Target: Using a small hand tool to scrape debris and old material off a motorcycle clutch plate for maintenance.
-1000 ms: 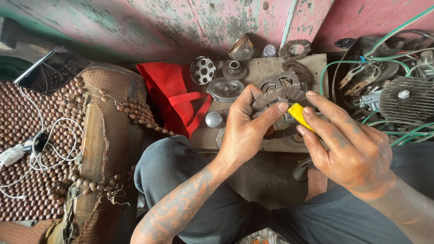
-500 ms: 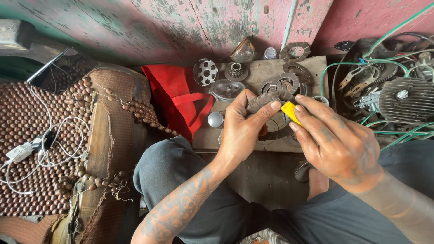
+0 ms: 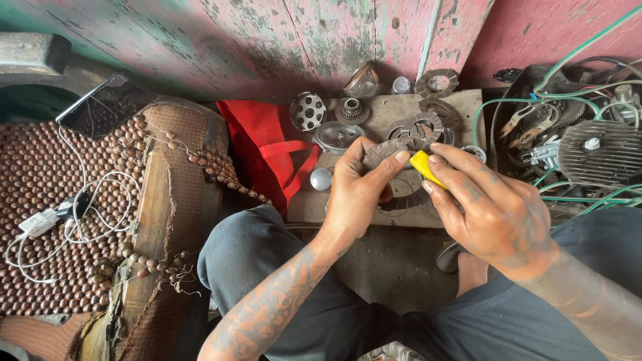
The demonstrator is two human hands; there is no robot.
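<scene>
Seen from overhead: left hand (image 3: 358,194) gripping a round, toothed grey metal clutch plate (image 3: 382,152), fingers (image 3: 394,160) curled over its rim. Right hand (image 3: 491,214) just beside it, fingers pinched narrow on a small yellow tool (image 3: 425,167) whose tip touches the plate's edge. Both held above the near edge of a worn wooden bench (image 3: 394,117). On that bench, more toothed friction rings (image 3: 421,127), a perforated round metal drum (image 3: 307,111), a small geared hub (image 3: 352,109), a shiny domed metal cap (image 3: 321,178). Left of the bench, a red cloth bag (image 3: 264,150); farther left, a brown beaded seat cover (image 3: 40,194) carrying a white cable (image 3: 73,214). Right of the bench, a finned grey engine part (image 3: 595,157) amid green wires (image 3: 515,107). Behind the bench, a peeling pink wooden wall (image 3: 301,33).
</scene>
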